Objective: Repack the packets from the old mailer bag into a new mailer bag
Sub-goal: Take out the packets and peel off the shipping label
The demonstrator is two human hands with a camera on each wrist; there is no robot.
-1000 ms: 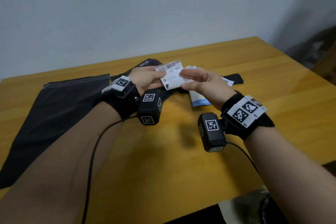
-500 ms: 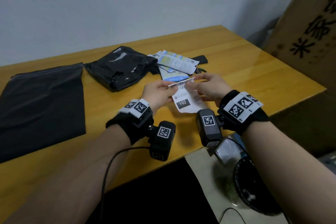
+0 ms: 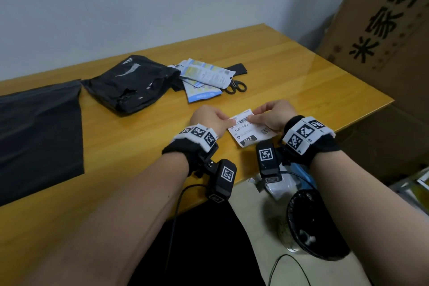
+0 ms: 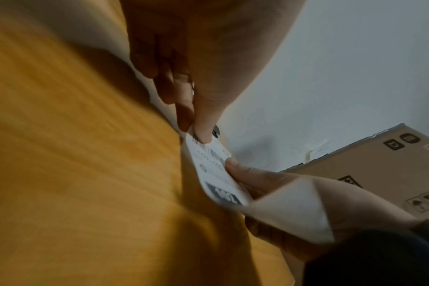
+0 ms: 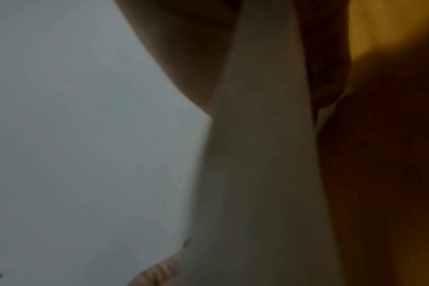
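Over table edge now, label [image 3: 246,129] nearer

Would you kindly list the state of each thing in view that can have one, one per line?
shipping label: held above the table edge, pinched by both hands
left hand: pinches the label's left edge
right hand: pinches the label's top right
old mailer bag: crumpled, lying on the table
new mailer bag: flat, unfilled
packets: out, piled loose beside the old bag
scissors: lying partly under the packets

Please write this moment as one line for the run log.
left hand: pinches white barcode label | right hand: pinches same label | blue-white packets: on yellow wooden table
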